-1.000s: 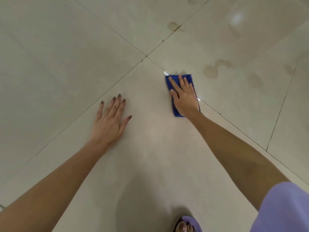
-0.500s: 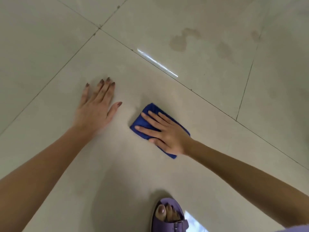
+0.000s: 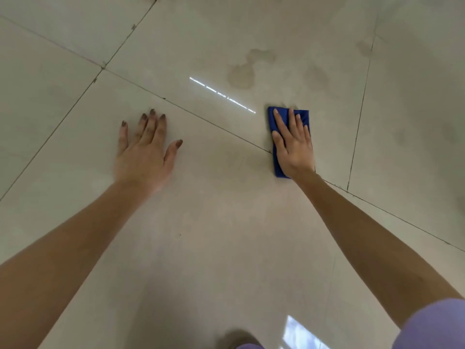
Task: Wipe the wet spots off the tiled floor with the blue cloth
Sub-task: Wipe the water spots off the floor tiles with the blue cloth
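The right hand (image 3: 293,144) lies flat, fingers spread, pressing the blue cloth (image 3: 276,162), whose long axis points far toward the wet spots (image 3: 241,75) just far-left of it.

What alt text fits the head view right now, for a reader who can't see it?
A right hand presses a folded blue cloth flat on a beige tiled floor, just short of several wet spots. The left hand rests flat, fingers spread, on the tile beside it.

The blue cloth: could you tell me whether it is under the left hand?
No, the blue cloth lies flat under the right hand, while the left hand rests on bare tile.
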